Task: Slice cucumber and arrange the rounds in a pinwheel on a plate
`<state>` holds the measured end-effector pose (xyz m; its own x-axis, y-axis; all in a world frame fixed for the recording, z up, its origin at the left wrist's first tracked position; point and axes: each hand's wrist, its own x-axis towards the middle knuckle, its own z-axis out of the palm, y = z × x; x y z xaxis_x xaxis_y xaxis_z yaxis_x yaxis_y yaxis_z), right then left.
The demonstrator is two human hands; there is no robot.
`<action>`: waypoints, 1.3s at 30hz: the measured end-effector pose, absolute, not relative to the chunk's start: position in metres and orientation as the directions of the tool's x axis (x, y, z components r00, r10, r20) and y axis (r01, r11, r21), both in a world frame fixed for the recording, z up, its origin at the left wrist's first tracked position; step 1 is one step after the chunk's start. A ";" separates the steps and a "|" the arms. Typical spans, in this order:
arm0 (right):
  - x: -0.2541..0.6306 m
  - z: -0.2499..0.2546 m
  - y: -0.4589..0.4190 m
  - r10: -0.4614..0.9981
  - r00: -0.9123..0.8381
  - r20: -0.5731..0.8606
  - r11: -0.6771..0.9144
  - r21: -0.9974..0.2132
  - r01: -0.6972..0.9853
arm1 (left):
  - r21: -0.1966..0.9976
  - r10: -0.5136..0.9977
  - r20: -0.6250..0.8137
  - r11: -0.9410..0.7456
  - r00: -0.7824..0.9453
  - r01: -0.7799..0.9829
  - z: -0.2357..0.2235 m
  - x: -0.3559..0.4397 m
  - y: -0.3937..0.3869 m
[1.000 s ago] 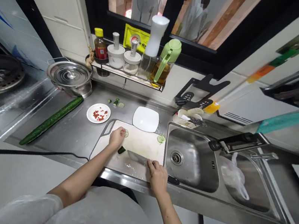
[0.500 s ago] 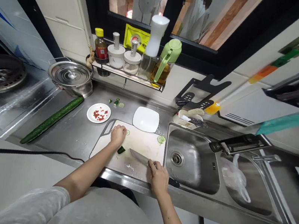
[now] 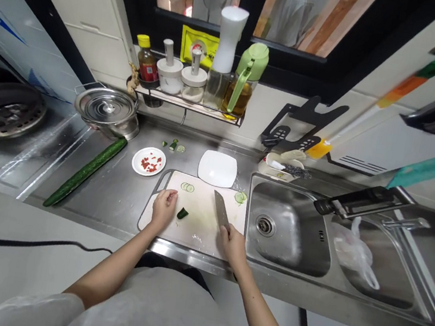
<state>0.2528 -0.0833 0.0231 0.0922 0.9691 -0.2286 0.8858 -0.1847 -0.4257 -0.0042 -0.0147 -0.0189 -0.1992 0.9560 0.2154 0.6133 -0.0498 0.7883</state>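
Note:
My right hand (image 3: 233, 242) is wrapped round the handle of a kitchen knife (image 3: 220, 207), whose blade points up and away over the right side of the white cutting board (image 3: 190, 230). Over the board's left edge is my left hand (image 3: 163, 207), its fingers loosely curled and nothing visible in them. Just beyond it, a short row of thin cucumber slices (image 3: 187, 187) lies on the board. A dark green cucumber piece (image 3: 182, 213) sits between the hands. More cucumber slices (image 3: 240, 197) are heaped at the far right corner.
Behind the board stand an empty white plate (image 3: 217, 169) and a round plate with chopped red bits (image 3: 149, 161). Cucumber scraps (image 3: 173, 145) lie nearby. A long cucumber (image 3: 86, 172) and a lidded steel pot (image 3: 107, 109) are left. The sink (image 3: 292, 235) borders the board's right side.
My left hand has drawn back toward me, leaving the row of slices uncovered. The knife has swung from pointing left to pointing away from me. The view has shifted slightly.

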 end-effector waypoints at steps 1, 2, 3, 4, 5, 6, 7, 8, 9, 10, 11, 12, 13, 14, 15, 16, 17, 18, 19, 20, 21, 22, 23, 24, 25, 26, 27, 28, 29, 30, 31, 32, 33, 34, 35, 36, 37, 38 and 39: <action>0.252 0.023 -0.081 0.965 0.093 -0.244 -0.199 -0.458 0.867 | 0.779 0.958 0.232 -0.077 -0.171 0.623 -0.020 -0.005 -0.025; 0.250 0.022 -0.079 0.963 0.092 -0.254 -0.212 -0.500 0.840 | 0.770 0.960 0.246 -0.107 -0.137 0.628 -0.021 -0.006 -0.034; 0.248 0.021 -0.077 0.959 0.093 -0.266 -0.231 -0.552 0.801 | 0.763 0.960 0.260 -0.141 -0.100 0.631 -0.023 -0.006 -0.042; 0.245 0.021 -0.075 0.953 0.096 -0.287 -0.260 -0.613 0.746 | 0.755 0.960 0.274 -0.175 -0.063 0.632 -0.025 -0.006 -0.048; 0.242 0.020 -0.074 0.942 0.105 -0.319 -0.304 -0.677 0.670 | 0.748 0.957 0.288 -0.207 -0.027 0.631 -0.026 -0.006 -0.053; 0.239 0.020 -0.073 0.925 0.118 -0.362 -0.361 -0.736 0.573 | 0.738 0.953 0.302 -0.236 0.003 0.632 -0.028 -0.005 -0.057; 0.236 0.020 -0.072 0.901 0.133 -0.413 -0.425 -0.780 0.460 | 0.728 0.949 0.313 -0.258 0.027 0.635 -0.030 -0.004 -0.059; 0.233 0.020 -0.071 0.872 0.143 -0.467 -0.486 -0.802 0.346 | 0.717 0.946 0.322 -0.275 0.046 0.640 -0.032 -0.004 -0.060; 0.230 0.020 -0.070 0.844 0.148 -0.516 -0.536 -0.807 0.247 | 0.706 0.943 0.328 -0.288 0.062 0.647 -0.033 -0.003 -0.060; 0.228 0.021 -0.070 0.823 0.147 -0.549 -0.567 -0.804 0.179 | 0.696 0.940 0.333 -0.299 0.075 0.653 -0.035 -0.003 -0.060; 0.226 0.021 -0.069 0.814 0.142 -0.563 -0.580 -0.801 0.150 | 0.687 0.937 0.339 -0.309 0.087 0.658 -0.036 -0.003 -0.059; 0.225 0.022 -0.068 0.817 0.132 -0.561 -0.576 -0.801 0.163 | 0.679 0.933 0.346 -0.321 0.098 0.660 -0.037 -0.003 -0.058; 0.225 0.023 -0.068 0.829 0.117 -0.546 -0.558 -0.801 0.216 | 0.673 0.929 0.355 -0.332 0.105 0.662 -0.039 -0.002 -0.057; 0.225 0.025 -0.068 0.847 0.093 -0.523 -0.525 -0.796 0.300 | 0.667 0.924 0.366 -0.342 0.109 0.661 -0.040 -0.003 -0.056; 0.224 0.027 -0.068 0.865 0.060 -0.498 -0.477 -0.780 0.406 | 0.663 0.919 0.378 -0.353 0.112 0.660 -0.042 -0.003 -0.055; 0.224 0.029 -0.068 0.880 0.016 -0.475 -0.412 -0.747 0.522 | 0.661 0.914 0.389 -0.363 0.114 0.657 -0.044 -0.003 -0.055; 0.222 0.032 -0.068 0.888 -0.031 -0.458 -0.336 -0.695 0.636 | 0.659 0.909 0.400 -0.373 0.116 0.653 -0.046 -0.003 -0.054; 0.221 0.036 -0.069 0.891 -0.078 -0.447 -0.250 -0.628 0.737 | 0.658 0.905 0.409 -0.383 0.120 0.649 -0.048 -0.003 -0.055; 0.218 0.039 -0.069 0.888 -0.119 -0.445 -0.166 -0.550 0.818 | 0.656 0.901 0.416 -0.392 0.125 0.644 -0.049 -0.004 -0.055; 0.215 0.043 -0.070 0.880 -0.149 -0.452 -0.091 -0.467 0.880 | 0.654 0.897 0.422 -0.402 0.132 0.640 -0.051 -0.004 -0.055; 0.211 0.046 -0.071 0.867 -0.171 -0.467 -0.028 -0.389 0.921 | 0.651 0.893 0.428 -0.411 0.139 0.638 -0.053 -0.004 -0.055; 0.208 0.049 -0.071 0.854 -0.188 -0.484 0.025 -0.323 0.946 | 0.648 0.890 0.433 -0.419 0.145 0.637 -0.054 -0.005 -0.056; 0.204 0.052 -0.072 0.843 -0.204 -0.499 0.070 -0.273 0.959 | 0.644 0.887 0.436 -0.425 0.152 0.636 -0.055 -0.005 -0.056; 0.201 0.054 -0.073 0.834 -0.221 -0.506 0.109 -0.242 0.964 | 0.641 0.885 0.439 -0.431 0.157 0.635 -0.056 -0.005 -0.056; 0.198 0.056 -0.073 0.828 -0.237 -0.509 0.140 -0.221 0.965 | 0.638 0.883 0.441 -0.435 0.162 0.635 -0.057 -0.005 -0.055; 0.195 0.057 -0.074 0.822 -0.251 -0.511 0.165 -0.207 0.964 | 0.636 0.882 0.443 -0.438 0.165 0.635 -0.057 -0.005 -0.055; 0.193 0.059 -0.074 0.816 -0.260 -0.515 0.183 -0.196 0.963 | 0.636 0.881 0.443 -0.440 0.167 0.634 -0.058 -0.006 -0.055; 0.191 0.060 -0.074 0.810 -0.266 -0.522 0.196 -0.187 0.963 | 0.636 0.880 0.444 -0.443 0.170 0.633 -0.059 -0.006 -0.055; 0.190 0.061 -0.074 0.802 -0.270 -0.532 0.205 -0.179 0.962 | 0.636 0.879 0.445 -0.445 0.171 0.631 -0.059 -0.006 -0.054; 0.189 0.062 -0.074 0.793 -0.274 -0.544 0.214 -0.172 0.961 | 0.637 0.878 0.447 -0.447 0.171 0.628 -0.060 -0.006 -0.054; 0.189 0.063 -0.074 0.785 -0.279 -0.553 0.223 -0.167 0.960 | 0.637 0.877 0.449 -0.449 0.173 0.627 -0.061 -0.006 -0.054; 0.188 0.063 -0.073 0.780 -0.284 -0.558 0.232 -0.164 0.959 | 0.636 0.876 0.450 -0.451 0.174 0.626 -0.061 -0.006 -0.054; 0.188 0.064 -0.073 0.777 -0.288 -0.560 0.240 -0.160 0.957 | 0.635 0.875 0.450 -0.453 0.177 0.626 -0.061 -0.006 -0.054; 0.188 0.064 -0.073 0.776 -0.292 -0.559 0.247 -0.157 0.956 | 0.632 0.874 0.451 -0.454 0.178 0.628 -0.061 -0.007 -0.054; 0.187 0.064 -0.073 0.777 -0.296 -0.555 0.253 -0.155 0.955 | 0.629 0.874 0.453 -0.455 0.179 0.630 -0.061 -0.007 -0.054; 0.187 0.064 -0.074 0.780 -0.300 -0.550 0.259 -0.153 0.954 | 0.626 0.873 0.454 -0.456 0.180 0.633 -0.061 -0.007 -0.054; 0.187 0.064 -0.074 0.782 -0.304 -0.544 0.264 -0.153 0.952 | 0.623 0.872 0.455 -0.457 0.181 0.635 -0.061 -0.007 -0.054; 0.186 0.064 -0.074 0.784 -0.307 -0.540 0.267 -0.153 0.951 | 0.621 0.871 0.456 -0.458 0.183 0.636 -0.061 -0.007 -0.054; 0.186 0.064 -0.074 0.785 -0.308 -0.537 0.269 -0.153 0.951 | 0.618 0.870 0.456 -0.461 0.187 0.637 -0.061 -0.007 -0.053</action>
